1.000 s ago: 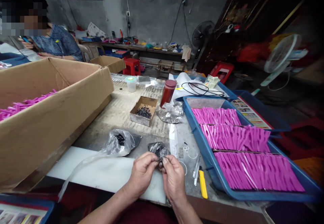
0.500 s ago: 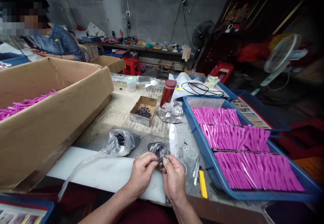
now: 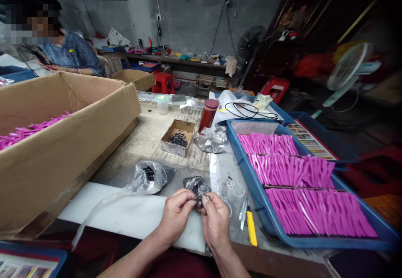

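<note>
My left hand (image 3: pixel 179 212) and my right hand (image 3: pixel 216 216) meet over the table's front edge, thumbs and fingertips pinched together. Between them is a small dark part (image 3: pixel 199 201), mostly covered by the fingers, so its kind does not show. Just behind the fingertips lies a clear plastic bag (image 3: pixel 194 182) with black pieces in it. Another open plastic bag (image 3: pixel 146 177) of black pieces rests to the left. A white board (image 3: pixel 132 213) lies flat under and left of my left hand. To the right of my right hand is a yellow-handled tool (image 3: pixel 251 227).
A blue tray (image 3: pixel 248 173) on the right holds rows of pink plastic pieces (image 3: pixel 317 213). A large cardboard box (image 3: pixel 78 140) stands left. Farther back are a small box of black screws (image 3: pixel 178 140), a red tumbler (image 3: pixel 208 114) and a lidded tub (image 3: pixel 162 104). A person (image 3: pixel 72 54) sits back left.
My hands keep the same pinch in the same place. At the back left, the other person's head and hands have shifted slightly.
</note>
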